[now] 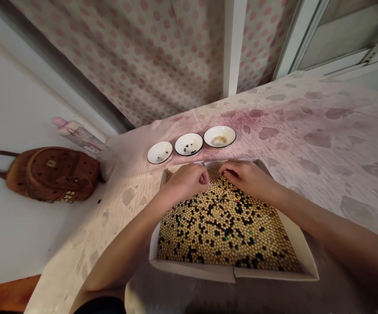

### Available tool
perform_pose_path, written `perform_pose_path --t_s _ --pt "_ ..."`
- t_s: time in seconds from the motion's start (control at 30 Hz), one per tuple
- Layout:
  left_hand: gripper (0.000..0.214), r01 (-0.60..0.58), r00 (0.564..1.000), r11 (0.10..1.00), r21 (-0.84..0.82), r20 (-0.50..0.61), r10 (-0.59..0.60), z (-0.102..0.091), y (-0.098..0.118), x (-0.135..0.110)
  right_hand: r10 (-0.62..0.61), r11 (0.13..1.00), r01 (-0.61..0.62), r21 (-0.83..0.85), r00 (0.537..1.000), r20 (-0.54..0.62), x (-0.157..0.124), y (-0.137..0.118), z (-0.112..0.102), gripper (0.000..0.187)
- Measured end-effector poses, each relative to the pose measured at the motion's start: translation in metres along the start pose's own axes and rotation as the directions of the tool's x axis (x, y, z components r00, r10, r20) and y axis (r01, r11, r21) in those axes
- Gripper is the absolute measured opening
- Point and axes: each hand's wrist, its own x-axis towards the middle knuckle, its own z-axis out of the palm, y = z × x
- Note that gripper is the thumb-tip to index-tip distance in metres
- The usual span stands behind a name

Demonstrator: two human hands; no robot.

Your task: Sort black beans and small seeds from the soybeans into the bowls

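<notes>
Left hand: the person's left hand point(190, 178) is over the far left part of the box; fingers curled; whether the tips meet or clamp a bead cannot be told
Right hand: the right hand point(243, 174) is at the box's far side, right of the left hand; fingers bent downward; their grip cannot be told either
Beads: yellowish and black beads point(208, 231), with a few green and red, cover the floor of the pale box point(205, 271)
Bowls: three white, dark-rimmed bowls point(184, 140) in a row beyond the box; left and middle hold dark beads; right holds yellowish ones
</notes>
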Motion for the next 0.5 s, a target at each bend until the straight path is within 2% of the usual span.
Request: perform_pose_path --t_s 0.1,0.17,0.3,0.4,0.5 --pt "0.007 0.051 0.988 0.994 -0.100 -0.140 -0.064 -0.021 -0.015 -0.010 0.009 1.000 -0.009 0.010 1.000 -0.012 0.000 -0.001 0.000 0.026" --pt "0.005 0.101 0.957 0.984 -0.144 -0.258 -0.136 -0.037 -0.032 -0.018 0.014 1.000 -0.013 0.018 1.000 -0.011 0.000 -0.001 0.000 0.025" --pt "0.008 0.297 0.817 0.953 -0.067 -0.499 -0.289 -0.056 -0.078 -0.026 0.014 0.999 -0.014 0.028 1.000 -0.015 0.000 -0.003 -0.001 0.024" --pt "0.010 0.402 0.758 0.911 -0.095 -0.523 -0.389 -0.054 -0.110 -0.025 0.016 1.000 -0.015 0.017 1.000 -0.024 0.000 -0.003 -0.001 0.024" --pt "0.009 0.426 0.762 0.895 -0.131 -0.482 -0.433 -0.047 -0.126 -0.024 0.019 1.000 -0.019 0.012 1.000 -0.025 0.001 -0.003 -0.001 0.023"
